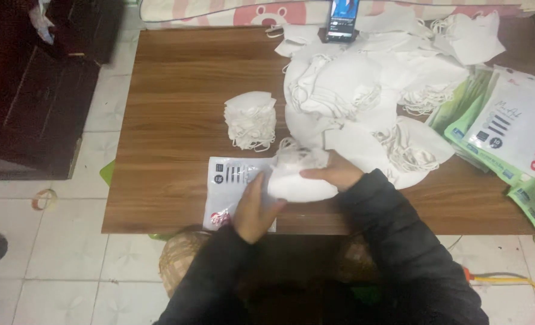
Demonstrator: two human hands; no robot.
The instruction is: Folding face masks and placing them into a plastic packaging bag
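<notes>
My left hand rests on a flat printed plastic pouch lying near the table's front edge and pinches its open end. My right hand grips a small stack of white face masks, whose left end sits at the pouch's mouth. Behind them, a neat stack of folded white masks stands alone. A large loose heap of white masks with ear loops covers the table's far right half.
The brown wooden table has a pile of green and white printed pouches at its right edge. A phone stands upright at the back. A dark cabinet is on the left, and a woven basket sits under the table.
</notes>
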